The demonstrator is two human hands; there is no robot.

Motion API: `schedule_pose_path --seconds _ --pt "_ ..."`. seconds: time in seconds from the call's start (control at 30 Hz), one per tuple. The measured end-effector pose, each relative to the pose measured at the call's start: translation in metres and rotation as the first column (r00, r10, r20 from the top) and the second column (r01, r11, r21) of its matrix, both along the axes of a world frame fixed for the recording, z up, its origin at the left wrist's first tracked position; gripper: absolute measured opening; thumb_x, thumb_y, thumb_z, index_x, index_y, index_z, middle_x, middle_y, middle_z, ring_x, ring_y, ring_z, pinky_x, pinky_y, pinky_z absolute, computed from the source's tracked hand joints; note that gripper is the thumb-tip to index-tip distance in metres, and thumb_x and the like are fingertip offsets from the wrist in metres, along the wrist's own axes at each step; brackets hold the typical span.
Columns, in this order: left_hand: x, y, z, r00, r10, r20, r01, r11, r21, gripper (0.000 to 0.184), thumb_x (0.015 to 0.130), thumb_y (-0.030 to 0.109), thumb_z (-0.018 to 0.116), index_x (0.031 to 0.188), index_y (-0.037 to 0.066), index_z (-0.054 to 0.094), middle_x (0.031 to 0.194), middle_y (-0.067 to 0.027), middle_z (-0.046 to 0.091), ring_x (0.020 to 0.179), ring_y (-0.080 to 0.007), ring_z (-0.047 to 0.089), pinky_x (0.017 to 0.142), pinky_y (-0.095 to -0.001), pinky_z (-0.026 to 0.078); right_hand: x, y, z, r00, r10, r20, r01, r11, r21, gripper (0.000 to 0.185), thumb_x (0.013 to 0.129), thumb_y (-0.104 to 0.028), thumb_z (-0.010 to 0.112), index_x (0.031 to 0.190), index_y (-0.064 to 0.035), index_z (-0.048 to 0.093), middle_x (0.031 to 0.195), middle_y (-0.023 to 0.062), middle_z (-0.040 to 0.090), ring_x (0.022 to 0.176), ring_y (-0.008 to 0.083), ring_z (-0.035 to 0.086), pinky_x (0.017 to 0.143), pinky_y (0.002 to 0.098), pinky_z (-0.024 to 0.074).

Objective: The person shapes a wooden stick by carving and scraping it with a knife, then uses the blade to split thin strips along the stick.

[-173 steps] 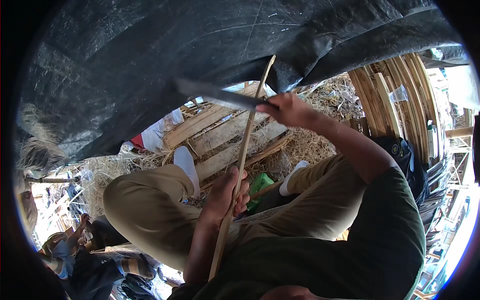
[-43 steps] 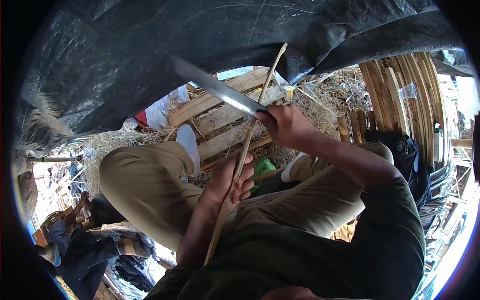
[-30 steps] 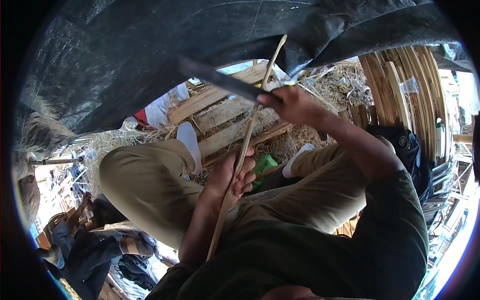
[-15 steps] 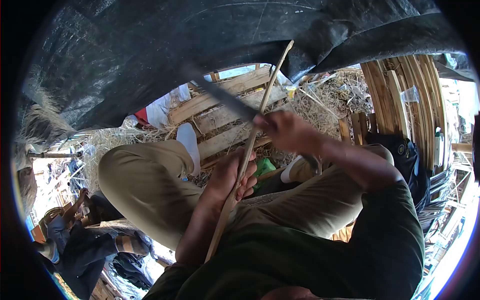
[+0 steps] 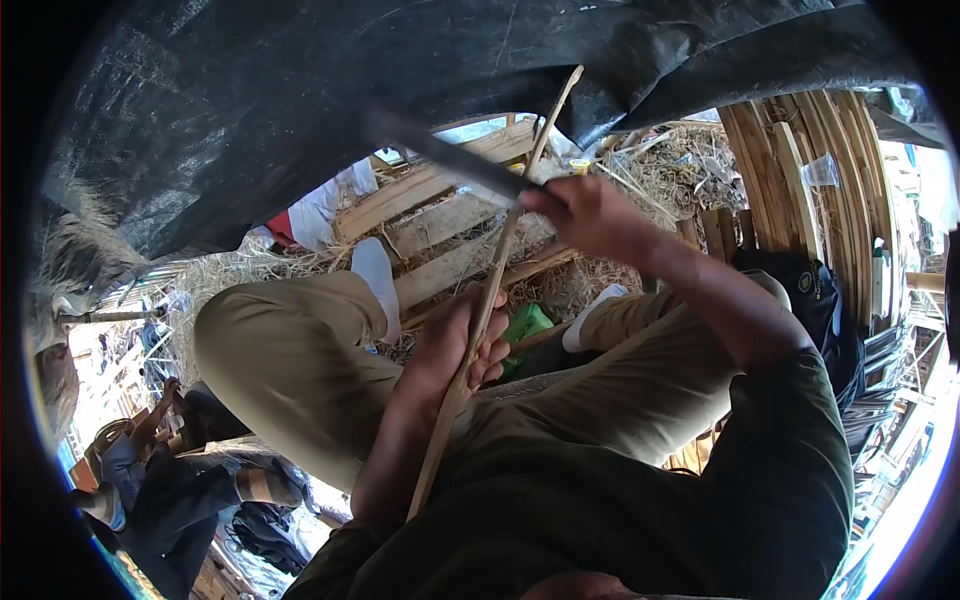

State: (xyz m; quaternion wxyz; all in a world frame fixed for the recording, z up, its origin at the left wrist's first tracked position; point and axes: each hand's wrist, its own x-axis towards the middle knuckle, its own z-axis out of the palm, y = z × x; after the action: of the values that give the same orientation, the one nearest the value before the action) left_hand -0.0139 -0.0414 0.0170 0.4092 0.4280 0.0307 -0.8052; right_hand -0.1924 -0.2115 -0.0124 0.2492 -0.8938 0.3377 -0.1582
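A long, thin wooden stick slants from beside my left forearm up to the black sheet. My left hand is closed around its middle, above my lap. In my right hand is the handle of a machete, its long dark blade blurred by motion and pointing up and left. The blade crosses the stick above my left hand; whether its edge touches the wood I cannot tell. The grip of the machete is mostly hidden by my fingers.
A black plastic sheet hangs low across the top. Pallet boards lie on straw between my legs. Stacked planks and a dark bag are at right. At lower left, another person sits, with hands near a knee.
My right hand and the machete have moved up along the stick, toward its far end. My left hand keeps its hold, and the stick's tip has shifted slightly upward.
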Motion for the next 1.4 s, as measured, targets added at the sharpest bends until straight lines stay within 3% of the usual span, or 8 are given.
schedule_pose_path --seconds 0.4,0.47,0.5,0.57,0.7,0.9,1.13,1.4 --pt "0.002 -0.002 0.000 1.000 -0.012 -0.028 0.012 1.000 0.004 0.019 0.099 0.030 0.051 0.092 0.012 0.052 0.052 0.0036 0.039 0.034 -0.0082 0.031 0.033 -0.0247 0.024 -0.009 -0.020 -0.002 0.993 -0.116 -0.030 0.119 0.982 0.146 0.039 0.103 -0.034 0.053 0.085 -0.0014 0.063 0.057 0.0172 0.059 0.046 0.0268 0.061 0.044 0.0417 0.0446" --pt "0.003 -0.003 0.001 0.999 -0.029 -0.019 0.029 1.000 0.000 0.020 0.099 0.030 0.050 0.090 0.012 0.052 0.053 0.0034 0.039 0.034 -0.0082 0.031 0.033 -0.0249 0.024 -0.010 0.015 -0.018 0.955 0.100 -0.279 -0.251 0.775 -0.580 0.032 0.102 -0.030 0.054 0.090 -0.0014 0.063 0.067 0.0182 0.063 0.051 0.0269 0.061 0.046 0.0395 0.0435" --pt "0.002 -0.001 0.001 0.999 -0.035 -0.018 0.035 0.999 0.007 0.021 0.099 0.030 0.050 0.089 0.012 0.052 0.053 0.0034 0.039 0.035 -0.0083 0.032 0.033 -0.0250 0.024 0.002 0.034 0.007 0.997 0.076 -0.002 -0.074 0.976 0.205 0.024 0.103 -0.026 0.053 0.098 -0.0048 0.063 0.072 0.0111 0.059 0.051 0.0220 0.051 0.044 0.0333 0.0369" --pt "0.002 -0.001 0.001 0.999 -0.037 -0.003 0.037 0.999 -0.002 0.021 0.100 0.030 0.050 0.089 0.013 0.051 0.053 0.0033 0.039 0.035 -0.0085 0.032 0.034 -0.0251 0.025 -0.007 0.022 -0.015 0.952 0.187 -0.243 -0.294 0.781 -0.551 0.034 0.104 -0.031 0.047 0.094 -0.0028 0.063 0.065 0.0145 0.057 0.054 0.0261 0.060 0.050 0.0386 0.0470" --pt "0.002 -0.002 0.004 0.998 -0.042 0.038 0.042 0.999 -0.002 0.022 0.100 0.031 0.048 0.087 0.013 0.050 0.053 0.0031 0.039 0.035 -0.0089 0.032 0.034 -0.0253 0.026 -0.002 -0.002 0.025 0.909 0.012 -0.416 0.099 0.965 0.243 0.038 0.100 -0.025 0.054 0.131 -0.0039 0.055 0.075 -0.0010 0.050 0.068 0.0167 0.050 0.052 0.0277 0.0365" --pt "0.004 0.003 0.003 0.998 -0.055 0.007 0.055 0.999 -0.001 0.023 0.100 0.032 0.049 0.087 0.013 0.050 0.053 0.0033 0.039 0.036 -0.0085 0.034 0.035 -0.0250 0.028 -0.014 0.025 -0.016 0.925 0.246 -0.291 -0.380 0.546 -0.747 0.033 0.095 -0.018 0.057 0.119 0.0035 0.056 0.072 0.0007 0.051 0.068 0.0150 0.054 0.046 0.0263 0.0418" --pt "-0.001 0.001 0.009 0.997 -0.028 0.070 0.028 1.000 0.002 0.022 0.102 0.034 0.048 0.099 0.013 0.051 0.051 0.0048 0.037 0.034 -0.0069 0.032 0.035 -0.0230 0.025 0.007 0.047 0.027 0.995 0.051 -0.090 -0.015 0.931 0.364 0.035 0.104 -0.026 0.050 0.097 0.0022 0.068 0.064 0.0301 0.058 0.076 0.0304 0.071 0.059 0.0417 0.0511" --pt "0.000 0.001 0.014 0.995 -0.041 0.091 0.046 0.997 -0.059 0.023 0.102 0.032 0.044 0.098 0.011 0.051 0.055 0.0028 0.039 0.039 -0.0079 0.035 0.037 -0.0239 0.029 -0.019 0.018 -0.014 0.931 0.128 -0.341 -0.327 0.708 -0.627 0.025 0.096 -0.015 0.055 0.114 0.0021 0.058 0.074 0.0034 0.053 0.062 0.0141 0.054 0.042 0.0277 0.0418"
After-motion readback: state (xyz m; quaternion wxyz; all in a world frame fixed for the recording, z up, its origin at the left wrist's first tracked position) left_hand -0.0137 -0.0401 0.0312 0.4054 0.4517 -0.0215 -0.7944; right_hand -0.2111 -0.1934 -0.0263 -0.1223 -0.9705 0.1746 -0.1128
